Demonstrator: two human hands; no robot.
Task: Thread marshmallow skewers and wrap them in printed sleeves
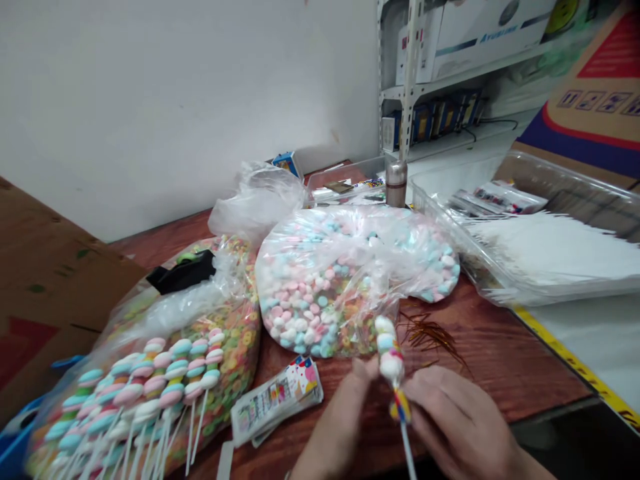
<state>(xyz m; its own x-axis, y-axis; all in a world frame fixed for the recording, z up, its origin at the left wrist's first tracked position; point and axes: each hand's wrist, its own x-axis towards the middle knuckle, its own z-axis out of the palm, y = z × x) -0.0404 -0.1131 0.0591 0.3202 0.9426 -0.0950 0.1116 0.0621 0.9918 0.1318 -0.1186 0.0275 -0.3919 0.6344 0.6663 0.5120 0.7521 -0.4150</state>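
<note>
A wrapped marshmallow stick (391, 360) stands tilted between my hands, in clear film gathered over a colourful printed piece around its white stick. From the left, my left hand (345, 417) pinches at the edge of its wrapper; those fingers are blurred. On the other side, my right hand (457, 420) has its fingertips closed on the wrapper near the gathered neck. Just beyond lies a bundle of thin copper-coloured twist ties (433, 337). Printed cards (280, 400) are stacked left of my left hand. Several unwrapped marshmallow sticks (173, 380) lie at the lower left.
A large bag of pastel marshmallows (305, 310) sits mid-table. Beside it, a bag of ring-shaped pieces (237, 340) lies under the sticks. At right, a clear tray (487, 283) holds white sticks or strips. Cardboard boxes (55, 273) flank the table; a metal shelf (413, 80) stands behind.
</note>
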